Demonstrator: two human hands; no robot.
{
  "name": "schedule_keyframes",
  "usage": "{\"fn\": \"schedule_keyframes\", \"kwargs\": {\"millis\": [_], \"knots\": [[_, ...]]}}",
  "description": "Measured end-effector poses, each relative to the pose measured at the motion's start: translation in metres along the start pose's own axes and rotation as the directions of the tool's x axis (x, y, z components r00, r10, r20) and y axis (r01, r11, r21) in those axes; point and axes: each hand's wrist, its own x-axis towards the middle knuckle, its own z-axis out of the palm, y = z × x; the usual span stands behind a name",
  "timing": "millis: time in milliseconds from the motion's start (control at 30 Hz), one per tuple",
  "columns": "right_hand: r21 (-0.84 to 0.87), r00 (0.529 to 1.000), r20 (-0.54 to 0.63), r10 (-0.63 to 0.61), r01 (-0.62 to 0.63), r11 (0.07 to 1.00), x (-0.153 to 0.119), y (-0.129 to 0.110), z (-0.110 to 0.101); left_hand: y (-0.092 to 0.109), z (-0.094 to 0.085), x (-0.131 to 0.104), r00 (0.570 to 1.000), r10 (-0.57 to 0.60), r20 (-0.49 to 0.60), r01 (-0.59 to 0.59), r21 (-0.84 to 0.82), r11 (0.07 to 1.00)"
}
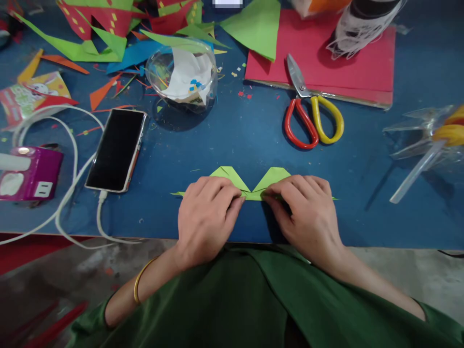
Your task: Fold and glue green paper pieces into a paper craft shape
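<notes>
A folded light green paper (253,195) lies flat near the front edge of the blue table, with two peaks rising on its far side and a V-shaped notch between them. My left hand (208,212) pinches its lower strip just left of the notch, thumb and index finger pressed together. On the right of the notch, my right hand (306,208) grips the same strip between thumb and fingers. Thin green tips stick out past both hands. The paper under my palms is hidden.
Scissors (303,92) lie beyond the paper, partly on red sheets (355,72). A phone (116,150) with white cables and a purple block (32,174) are at left. A clear bowl (181,72), paper scraps and a thread spool (362,24) stand farther back; plastic-wrapped items (431,133) lie right.
</notes>
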Motion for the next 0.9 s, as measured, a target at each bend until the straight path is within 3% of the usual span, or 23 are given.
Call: {"fn": "schedule_keyframes", "kwargs": {"millis": [167,333,600,900], "knots": [[-0.008,1.0,0.008,0.001,-0.001,1.0,0.0,0.001,0.002,-0.001,-0.005,-0.006,0.983,0.155,-0.096,-0.146,0.093,0.985],[-0.032,1.0,0.002,-0.01,0.01,0.999,-0.001,0.001,0.003,0.001,-0.008,-0.015,0.914,0.406,0.016,-0.404,0.159,0.901],[-0.06,1.0,-0.018,-0.022,0.021,0.998,-0.002,0.001,0.006,0.006,-0.006,-0.02,0.9,0.415,0.13,-0.435,0.218,0.874],[-0.078,0.992,-0.103,-0.077,0.069,0.995,-0.009,-0.001,0.002,0.01,-0.002,-0.025,0.919,0.385,0.085,-0.394,0.239,0.888]]}}
